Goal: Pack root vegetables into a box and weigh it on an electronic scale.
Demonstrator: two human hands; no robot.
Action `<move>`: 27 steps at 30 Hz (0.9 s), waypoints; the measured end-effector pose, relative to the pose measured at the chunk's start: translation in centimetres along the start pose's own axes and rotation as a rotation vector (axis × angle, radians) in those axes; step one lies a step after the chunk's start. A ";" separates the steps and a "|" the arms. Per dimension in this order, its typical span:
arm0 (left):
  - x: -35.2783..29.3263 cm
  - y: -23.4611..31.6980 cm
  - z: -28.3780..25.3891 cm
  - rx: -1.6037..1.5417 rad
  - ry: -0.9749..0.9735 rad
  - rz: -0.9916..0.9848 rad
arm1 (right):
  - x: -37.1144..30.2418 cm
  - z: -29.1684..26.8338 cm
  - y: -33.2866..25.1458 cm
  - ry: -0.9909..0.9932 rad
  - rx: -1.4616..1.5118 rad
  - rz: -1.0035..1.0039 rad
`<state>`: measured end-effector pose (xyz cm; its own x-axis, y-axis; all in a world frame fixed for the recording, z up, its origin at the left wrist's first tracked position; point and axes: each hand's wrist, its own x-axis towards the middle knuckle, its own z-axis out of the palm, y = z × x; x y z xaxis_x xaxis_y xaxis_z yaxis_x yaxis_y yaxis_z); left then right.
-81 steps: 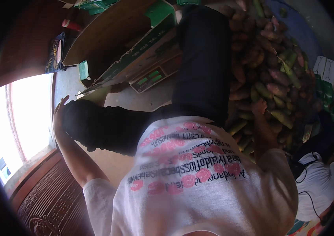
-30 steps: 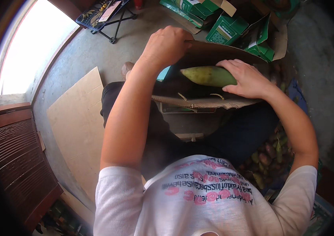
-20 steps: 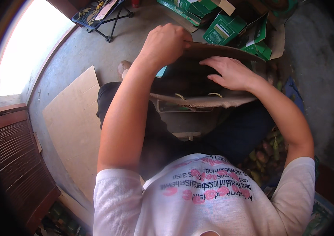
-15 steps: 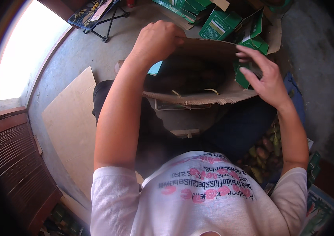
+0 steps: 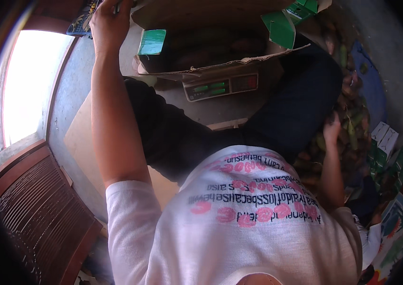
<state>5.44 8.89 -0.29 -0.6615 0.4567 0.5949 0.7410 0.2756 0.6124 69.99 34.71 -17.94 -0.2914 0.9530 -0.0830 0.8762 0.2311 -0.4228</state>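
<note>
My left hand (image 5: 111,23) is raised at the upper left, beside a stool with a patterned seat (image 5: 81,21). Its fingers are bent around a small dark thing, partly cut off by the frame's top edge. Low on the right, my right hand (image 5: 332,129) reaches into a pile of reddish and green oval produce (image 5: 352,126); blur and shadow hide its fingers. Ahead of me, an open cardboard box (image 5: 201,71) with green flaps holds dark produce. A digital scale (image 5: 220,88) with lit green displays shows under the box's near edge.
A flat cardboard sheet (image 5: 80,128) lies on the floor at my left, near a slatted brown wooden panel (image 5: 45,209). Blue cloth (image 5: 370,80) borders the produce. Another person's white sleeve (image 5: 371,242) and green cartons (image 5: 386,159) are at the lower right.
My left hand has left the box's far rim and moved up and left. My right hand has gone from the box's right side down to the produce pile. More of the scale shows.
</note>
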 end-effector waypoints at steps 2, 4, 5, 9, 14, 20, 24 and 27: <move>0.7 -1.2 0.9 0.088 -0.065 -0.048 | -4.0 5.1 8.9 0.006 0.394 0.028; 0.6 -2.3 -0.5 0.240 -0.115 -0.099 | -8.7 7.6 10.0 -0.310 0.269 0.196; 0.5 -2.8 -0.9 0.203 -0.116 -0.127 | -10.5 9.9 12.3 -0.345 0.488 0.242; 0.0 -5.4 -1.0 0.154 -0.083 -0.086 | -14.8 10.3 14.0 -0.320 0.504 0.261; -0.2 -5.7 -1.3 0.173 -0.117 -0.143 | -16.8 8.7 17.6 -0.286 0.507 0.272; -0.5 -5.7 -1.1 0.214 -0.133 -0.208 | -8.4 17.4 11.7 -0.261 0.512 0.269; -0.8 -6.0 -0.2 0.171 -0.123 -0.261 | -8.5 14.0 16.9 -0.220 0.507 0.247; -0.3 -6.2 -1.4 0.149 -0.132 -0.257 | -5.3 10.4 13.5 -0.209 0.550 0.197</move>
<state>0.88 5.89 -3.56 -0.8158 0.4592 0.3515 0.5665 0.5127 0.6451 79.35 30.73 -32.56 -0.2622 0.8960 -0.3584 0.6111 -0.1333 -0.7803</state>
